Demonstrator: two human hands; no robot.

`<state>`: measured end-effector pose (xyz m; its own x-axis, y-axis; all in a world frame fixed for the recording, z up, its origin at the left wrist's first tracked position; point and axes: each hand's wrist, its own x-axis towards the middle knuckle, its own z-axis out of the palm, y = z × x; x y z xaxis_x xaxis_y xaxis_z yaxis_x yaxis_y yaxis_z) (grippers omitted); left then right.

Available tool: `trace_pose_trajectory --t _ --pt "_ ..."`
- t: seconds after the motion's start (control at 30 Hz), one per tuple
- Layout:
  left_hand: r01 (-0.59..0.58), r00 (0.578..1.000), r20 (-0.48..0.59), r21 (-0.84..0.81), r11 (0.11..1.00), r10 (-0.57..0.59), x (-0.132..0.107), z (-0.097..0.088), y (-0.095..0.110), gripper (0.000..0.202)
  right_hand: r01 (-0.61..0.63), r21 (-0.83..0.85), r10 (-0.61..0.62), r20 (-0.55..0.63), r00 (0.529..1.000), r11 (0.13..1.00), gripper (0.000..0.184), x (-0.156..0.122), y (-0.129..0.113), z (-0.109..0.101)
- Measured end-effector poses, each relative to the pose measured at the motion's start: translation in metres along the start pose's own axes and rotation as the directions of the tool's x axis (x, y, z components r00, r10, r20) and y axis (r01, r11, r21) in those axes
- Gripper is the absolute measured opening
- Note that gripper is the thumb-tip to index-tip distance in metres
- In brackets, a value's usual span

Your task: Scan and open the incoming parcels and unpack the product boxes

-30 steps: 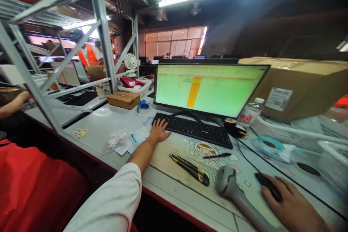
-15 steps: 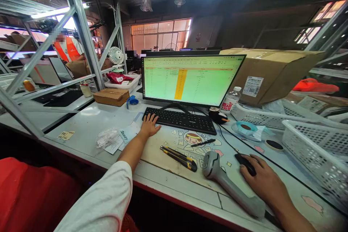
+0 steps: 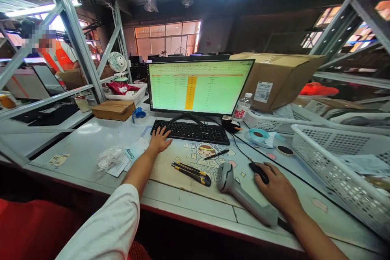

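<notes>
My left hand point(image 3: 160, 139) rests with fingers spread on the left end of the black keyboard point(image 3: 198, 131). My right hand point(image 3: 276, 185) is wrapped over a black computer mouse point(image 3: 258, 172) on the printed desk mat. Behind the keyboard stands a monitor point(image 3: 219, 89) with a green spreadsheet and one orange column. Between my hands lie a grey barcode scanner point(image 3: 243, 197), yellow-and-black utility knives point(image 3: 191, 173) and a black pen point(image 3: 217, 154).
At the right are white plastic baskets point(image 3: 335, 170), a roll of pale blue tape point(image 3: 261, 137) and a bottle point(image 3: 243, 106). A large cardboard box point(image 3: 274, 73) sits behind them. Left of the keyboard are a small carton point(image 3: 113, 110), blue tape point(image 3: 140, 116) and crumpled plastic point(image 3: 110, 158). A person point(image 3: 57, 55) stands far left.
The whole view has swung slightly to the right, so things appear further left. Both hands keep their places on the keyboard and the mouse.
</notes>
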<state>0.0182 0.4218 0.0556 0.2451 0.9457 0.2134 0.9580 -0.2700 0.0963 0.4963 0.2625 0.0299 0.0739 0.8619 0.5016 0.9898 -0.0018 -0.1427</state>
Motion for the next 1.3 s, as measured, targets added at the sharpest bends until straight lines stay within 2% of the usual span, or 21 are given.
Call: trace_pose_trajectory --t 0.33,0.6,1.3 --pt "0.000 1.000 0.002 0.030 1.000 0.000 0.000 0.003 -0.001 0.066 -0.099 -0.049 0.098 -0.035 0.995 0.994 0.047 -0.003 -0.008 -0.005" --pt "-0.002 1.000 -0.005 0.052 0.999 0.003 0.001 0.006 -0.003 0.065 -0.182 -0.091 0.186 0.041 0.982 0.979 0.049 -0.004 -0.019 -0.017" --pt "-0.009 1.000 -0.010 0.045 0.999 0.009 0.001 0.004 -0.003 0.065 -0.187 -0.077 0.189 0.025 0.982 0.979 0.046 -0.004 -0.023 -0.018"
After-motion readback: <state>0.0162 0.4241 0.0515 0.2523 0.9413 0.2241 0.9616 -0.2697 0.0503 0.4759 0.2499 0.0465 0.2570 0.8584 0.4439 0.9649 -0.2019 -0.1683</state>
